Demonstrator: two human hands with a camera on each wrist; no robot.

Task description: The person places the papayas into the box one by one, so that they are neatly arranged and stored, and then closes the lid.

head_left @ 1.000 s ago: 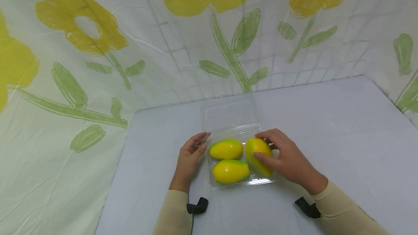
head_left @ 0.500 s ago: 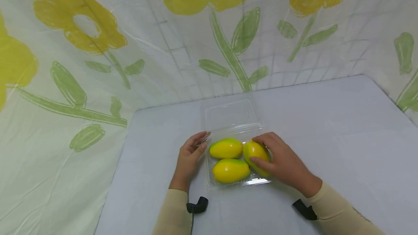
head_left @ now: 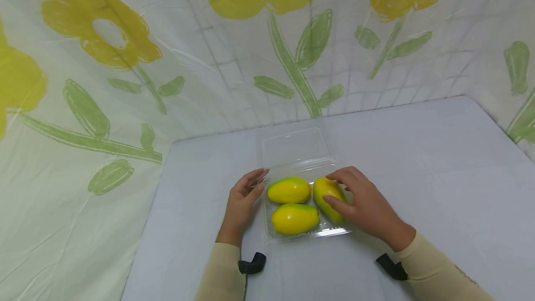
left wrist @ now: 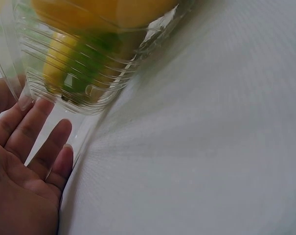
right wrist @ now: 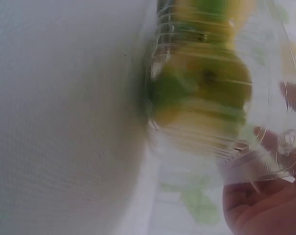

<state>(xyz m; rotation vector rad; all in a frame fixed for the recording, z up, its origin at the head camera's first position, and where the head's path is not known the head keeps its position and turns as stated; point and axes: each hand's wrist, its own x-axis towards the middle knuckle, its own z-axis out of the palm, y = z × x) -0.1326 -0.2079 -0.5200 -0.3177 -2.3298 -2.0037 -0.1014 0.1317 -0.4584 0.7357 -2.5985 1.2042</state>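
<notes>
Three glossy yellow-green papayas lie in an open clear plastic clamshell container (head_left: 330,232). The back-left papaya (head_left: 289,190) and front-left papaya (head_left: 295,219) lie crosswise, while the right papaya (head_left: 328,199) is turned lengthwise beside them. At the left wall, my left hand (head_left: 241,203) holds the rim between thumb and fingers; in the left wrist view its other fingers (left wrist: 55,144) spread loosely below. My right hand (head_left: 369,206) hovers around the right papaya, thumb and fingers apart and loosely bent over it. The right wrist view shows this papaya (right wrist: 206,93) through the ribbed wall.
The container's clear lid (head_left: 296,145) lies folded back on the white table (head_left: 200,189). Behind the table hangs a white curtain (head_left: 234,50) printed with yellow flowers. Each wrist bears a black device, such as the one (head_left: 252,264) on the left.
My right hand pushes the right papaya slightly leftward in the container, then its fingers loosen and draw back a little to the right. My left hand stays at the rim.
</notes>
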